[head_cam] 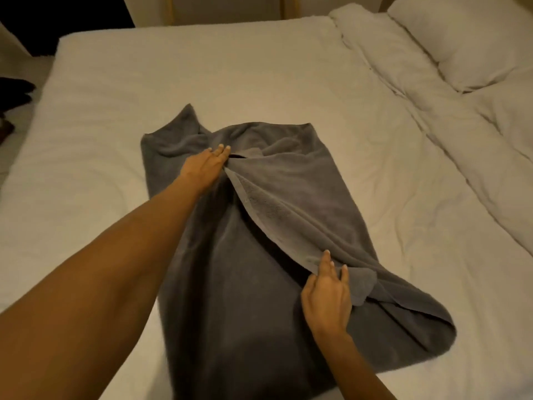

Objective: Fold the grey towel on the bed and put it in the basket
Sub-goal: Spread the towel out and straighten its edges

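The grey towel (230,284) lies lengthwise on the white bed (173,82), rumpled, with its right half turned over towards the middle. My left hand (206,166) reaches to the towel's far part and pinches the hemmed edge of that turned-over layer. Nearer to me, my right hand (327,295) grips the same hemmed edge at its near corner, fingers curled on the cloth. The edge runs taut between the two hands. No basket is in view.
A bunched white duvet (432,116) and a pillow (467,39) lie along the right side of the bed. The bed's left edge drops to a dark floor with dark objects (11,90). A wall and door frame stand beyond the far edge.
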